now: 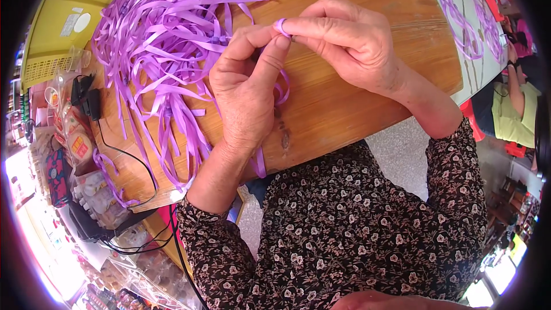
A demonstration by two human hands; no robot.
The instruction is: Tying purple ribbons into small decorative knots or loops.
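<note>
Above the wooden table, both my hands meet at a small loop of purple ribbon. My left hand pinches the ribbon between thumb and index finger. From the other side, my right hand grips the same loop with its fingertips pressed together. Part of the ribbon hangs down behind my left hand, and its lower end shows near the table's front edge. A large heap of purple ribbons, with small knots or bows in places, lies just left of my left hand, some strands trailing toward the front edge.
The wooden table has a yellow plastic basket at its far left. A black cable and bagged goods sit along the left side. At right, a white table holds more purple ribbons; another person sits beyond it.
</note>
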